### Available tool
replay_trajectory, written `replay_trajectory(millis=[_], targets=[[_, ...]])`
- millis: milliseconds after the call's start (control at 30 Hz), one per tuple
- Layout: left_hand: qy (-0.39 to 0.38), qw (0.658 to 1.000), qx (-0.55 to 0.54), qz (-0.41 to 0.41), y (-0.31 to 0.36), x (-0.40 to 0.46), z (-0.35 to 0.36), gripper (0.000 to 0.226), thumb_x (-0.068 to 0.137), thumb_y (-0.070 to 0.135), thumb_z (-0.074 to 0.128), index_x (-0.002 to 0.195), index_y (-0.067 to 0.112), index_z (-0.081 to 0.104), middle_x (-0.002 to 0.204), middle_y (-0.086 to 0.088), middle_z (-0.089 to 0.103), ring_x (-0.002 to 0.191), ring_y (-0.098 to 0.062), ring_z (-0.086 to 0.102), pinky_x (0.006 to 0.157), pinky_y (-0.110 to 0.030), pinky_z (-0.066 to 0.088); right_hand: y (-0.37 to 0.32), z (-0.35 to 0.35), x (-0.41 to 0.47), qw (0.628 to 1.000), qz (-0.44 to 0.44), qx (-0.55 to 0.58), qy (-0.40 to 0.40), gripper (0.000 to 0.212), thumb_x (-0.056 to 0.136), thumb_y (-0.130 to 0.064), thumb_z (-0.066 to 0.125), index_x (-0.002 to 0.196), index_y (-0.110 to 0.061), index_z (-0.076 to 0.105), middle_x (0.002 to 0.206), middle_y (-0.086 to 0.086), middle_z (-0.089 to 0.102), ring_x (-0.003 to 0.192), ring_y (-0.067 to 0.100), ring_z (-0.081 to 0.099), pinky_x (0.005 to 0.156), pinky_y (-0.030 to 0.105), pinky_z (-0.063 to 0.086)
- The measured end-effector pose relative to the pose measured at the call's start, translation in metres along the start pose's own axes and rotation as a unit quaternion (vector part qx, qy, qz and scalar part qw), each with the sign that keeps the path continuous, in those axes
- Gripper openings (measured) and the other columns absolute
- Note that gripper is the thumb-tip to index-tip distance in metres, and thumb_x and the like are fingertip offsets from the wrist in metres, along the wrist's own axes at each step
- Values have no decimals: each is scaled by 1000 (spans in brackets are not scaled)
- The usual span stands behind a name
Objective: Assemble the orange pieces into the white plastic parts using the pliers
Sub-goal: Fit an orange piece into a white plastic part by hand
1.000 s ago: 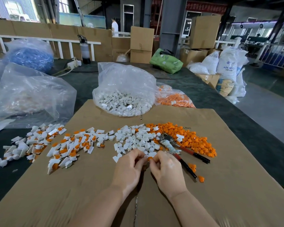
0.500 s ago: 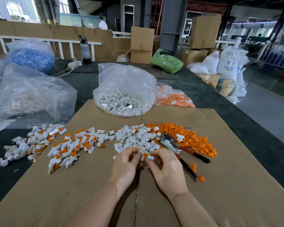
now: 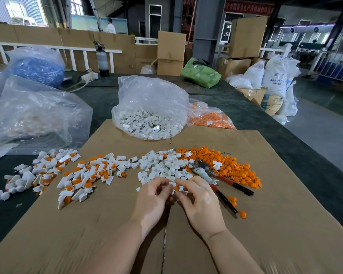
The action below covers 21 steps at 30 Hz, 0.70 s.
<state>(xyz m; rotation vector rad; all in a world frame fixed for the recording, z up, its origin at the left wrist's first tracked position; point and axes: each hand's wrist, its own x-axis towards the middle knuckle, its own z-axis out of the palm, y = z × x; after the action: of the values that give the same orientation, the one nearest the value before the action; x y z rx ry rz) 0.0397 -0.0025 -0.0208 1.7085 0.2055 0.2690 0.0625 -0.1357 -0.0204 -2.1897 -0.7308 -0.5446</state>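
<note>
Head view: the left hand [image 3: 152, 196] and right hand [image 3: 198, 198] pinch one small white plastic part [image 3: 173, 187] with a round orange plastic piece [image 3: 176, 188] seated in it, above the brown cardboard sheet [image 3: 265, 224]. Light, rigid and slick, it is best gripped by its edges. Both hands have moved forward since earlier; the red-handled pliers [image 3: 216, 182] lie untouched.

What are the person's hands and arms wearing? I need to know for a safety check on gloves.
Nothing: the left hand and right hand are bare, with no gloves, rings, watch or bracelet in view. Both forearms are bare to the frame's lower edge; no sleeves show.
</note>
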Motion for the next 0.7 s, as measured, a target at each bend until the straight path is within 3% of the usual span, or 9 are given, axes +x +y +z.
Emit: replay_trajectory(millis=[267,700], targets=[[0,1000,-9,-5,3,-3,1,9,91,7,57,89,9,66,75,-9,66,55,-1,61,52,-9,44,1,0,0,1000,4,-1,-6,20,81,-10,71,100,-14,71,85,-4,59,80,8,52,73,19,47],[8,1000,16,-4,5,-1,1,6,86,15,67,86,9,66,68,-7,63,56,-5,57,54,-13,44,5,2,-1,1000,-7,-4,0,22,79,-9,73,101,-13,70,87,-3,61,85,12,57,77,17,47]])
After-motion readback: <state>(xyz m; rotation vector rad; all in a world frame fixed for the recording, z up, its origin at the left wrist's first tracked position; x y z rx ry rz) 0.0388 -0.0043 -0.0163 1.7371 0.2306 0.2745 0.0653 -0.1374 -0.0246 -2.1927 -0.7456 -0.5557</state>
